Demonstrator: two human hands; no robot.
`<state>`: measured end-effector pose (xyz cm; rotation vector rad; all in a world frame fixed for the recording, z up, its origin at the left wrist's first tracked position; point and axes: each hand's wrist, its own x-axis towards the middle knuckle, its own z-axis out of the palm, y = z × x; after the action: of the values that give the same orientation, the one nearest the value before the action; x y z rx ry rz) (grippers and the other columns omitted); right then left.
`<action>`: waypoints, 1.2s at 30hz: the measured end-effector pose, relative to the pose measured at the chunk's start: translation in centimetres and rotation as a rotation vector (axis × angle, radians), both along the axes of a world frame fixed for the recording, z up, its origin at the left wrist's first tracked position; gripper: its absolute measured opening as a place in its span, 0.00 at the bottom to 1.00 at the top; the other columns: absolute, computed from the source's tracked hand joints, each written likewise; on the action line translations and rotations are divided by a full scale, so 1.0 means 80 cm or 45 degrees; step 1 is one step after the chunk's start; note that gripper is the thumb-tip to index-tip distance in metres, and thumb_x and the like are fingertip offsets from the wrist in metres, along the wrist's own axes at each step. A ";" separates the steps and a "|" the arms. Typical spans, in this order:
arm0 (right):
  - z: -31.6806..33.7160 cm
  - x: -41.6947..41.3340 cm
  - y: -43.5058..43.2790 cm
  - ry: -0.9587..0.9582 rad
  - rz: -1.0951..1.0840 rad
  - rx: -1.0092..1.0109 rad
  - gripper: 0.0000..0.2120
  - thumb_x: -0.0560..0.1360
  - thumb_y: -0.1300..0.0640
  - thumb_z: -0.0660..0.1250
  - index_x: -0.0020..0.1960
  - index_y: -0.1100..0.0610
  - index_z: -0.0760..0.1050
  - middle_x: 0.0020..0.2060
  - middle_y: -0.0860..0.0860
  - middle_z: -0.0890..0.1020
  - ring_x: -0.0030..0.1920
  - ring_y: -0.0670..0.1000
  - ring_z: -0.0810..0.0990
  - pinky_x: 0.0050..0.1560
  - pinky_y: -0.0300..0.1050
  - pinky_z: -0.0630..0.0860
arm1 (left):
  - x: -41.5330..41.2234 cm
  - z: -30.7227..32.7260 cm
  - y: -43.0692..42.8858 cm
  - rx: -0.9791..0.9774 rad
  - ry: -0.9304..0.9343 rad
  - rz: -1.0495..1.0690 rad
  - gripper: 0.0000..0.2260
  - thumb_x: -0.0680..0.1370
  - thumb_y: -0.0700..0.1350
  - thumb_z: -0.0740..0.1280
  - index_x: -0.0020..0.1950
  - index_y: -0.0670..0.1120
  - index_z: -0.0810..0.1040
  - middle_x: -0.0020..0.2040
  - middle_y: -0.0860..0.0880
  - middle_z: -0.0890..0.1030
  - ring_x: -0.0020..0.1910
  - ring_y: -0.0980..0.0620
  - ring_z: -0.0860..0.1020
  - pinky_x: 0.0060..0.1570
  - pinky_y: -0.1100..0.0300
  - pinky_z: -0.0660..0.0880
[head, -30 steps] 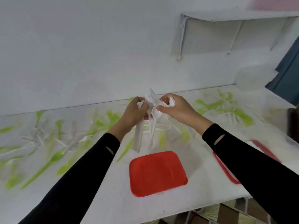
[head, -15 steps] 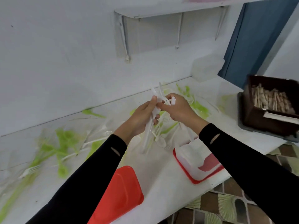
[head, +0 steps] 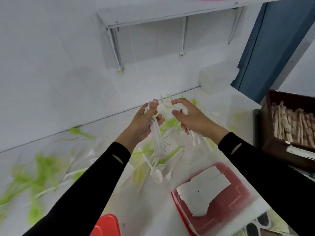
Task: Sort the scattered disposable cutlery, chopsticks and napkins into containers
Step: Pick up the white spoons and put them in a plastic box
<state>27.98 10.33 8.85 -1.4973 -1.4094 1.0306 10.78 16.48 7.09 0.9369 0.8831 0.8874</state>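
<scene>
Cutlery [head: 157,138]: white bundle clasped in left grip [head: 144,124], another in right grip [head: 192,120]; splitting by type; next, stow each kind separately.

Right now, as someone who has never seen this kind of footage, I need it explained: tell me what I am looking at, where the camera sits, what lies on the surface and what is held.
No machine here: a person in black sleeves works with bare hands. The one picture comes from a camera worn on their head, looking forward and down. The left hand grips a bundle of white plastic cutlery. The right hand grips a second white bundle. On the white table lie scattered green cutlery and loose white pieces, much of it blurred. Near the front edge a red tray holds stacked white napkins. At the right a dark brown box holds what look like chopsticks.
</scene>
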 end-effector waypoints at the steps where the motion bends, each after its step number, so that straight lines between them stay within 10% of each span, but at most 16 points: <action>1: 0.001 0.003 0.007 0.050 0.005 -0.020 0.11 0.81 0.55 0.63 0.63 0.47 0.70 0.37 0.55 0.72 0.25 0.50 0.71 0.24 0.42 0.71 | 0.005 0.000 0.002 -0.003 0.013 0.017 0.27 0.73 0.58 0.69 0.64 0.42 0.72 0.48 0.47 0.72 0.38 0.54 0.79 0.43 0.62 0.79; 8: 0.001 0.029 0.051 0.096 0.282 -0.030 0.12 0.80 0.57 0.64 0.62 0.47 0.73 0.42 0.64 0.78 0.26 0.50 0.72 0.24 0.42 0.72 | 0.049 -0.005 0.010 0.020 -0.099 0.164 0.19 0.78 0.52 0.68 0.59 0.38 0.75 0.50 0.43 0.82 0.47 0.45 0.83 0.51 0.58 0.80; 15: -0.025 0.082 0.059 -0.014 0.547 -0.133 0.17 0.81 0.52 0.62 0.69 0.41 0.69 0.37 0.53 0.77 0.29 0.55 0.77 0.30 0.53 0.81 | 0.112 -0.021 -0.005 0.048 -0.103 0.486 0.18 0.78 0.51 0.69 0.59 0.38 0.74 0.49 0.39 0.79 0.42 0.42 0.79 0.38 0.53 0.79; 19: -0.051 0.108 0.056 -0.047 0.630 -0.112 0.14 0.82 0.49 0.60 0.67 0.40 0.71 0.49 0.53 0.82 0.36 0.62 0.84 0.33 0.57 0.82 | 0.153 -0.031 -0.015 -0.017 -0.244 0.645 0.13 0.77 0.44 0.71 0.60 0.44 0.77 0.48 0.45 0.82 0.43 0.47 0.80 0.47 0.53 0.81; 22: -0.067 0.125 0.056 -0.130 0.662 -0.014 0.14 0.82 0.47 0.58 0.66 0.36 0.71 0.58 0.43 0.80 0.46 0.48 0.85 0.45 0.48 0.82 | 0.174 -0.044 -0.021 -0.007 -0.220 0.782 0.10 0.79 0.44 0.69 0.59 0.45 0.77 0.44 0.47 0.80 0.38 0.51 0.80 0.47 0.53 0.79; 29: -0.073 0.140 0.070 -0.279 0.113 0.347 0.11 0.83 0.46 0.54 0.56 0.48 0.71 0.33 0.46 0.79 0.31 0.47 0.79 0.36 0.47 0.74 | 0.189 -0.061 -0.025 -0.046 -0.239 0.977 0.12 0.79 0.50 0.67 0.57 0.43 0.75 0.47 0.43 0.74 0.36 0.48 0.80 0.37 0.57 0.80; 36: -0.087 0.129 0.080 0.174 0.238 -0.389 0.15 0.76 0.56 0.60 0.58 0.53 0.57 0.52 0.52 0.76 0.43 0.50 0.74 0.35 0.42 0.66 | 0.194 -0.064 -0.028 -0.072 -0.013 0.733 0.12 0.77 0.48 0.71 0.53 0.42 0.76 0.43 0.46 0.77 0.34 0.49 0.79 0.37 0.58 0.79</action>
<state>38.30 16.76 1.91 -1.4933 -1.3587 1.4907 26.30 14.23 1.99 0.6309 1.1890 1.3452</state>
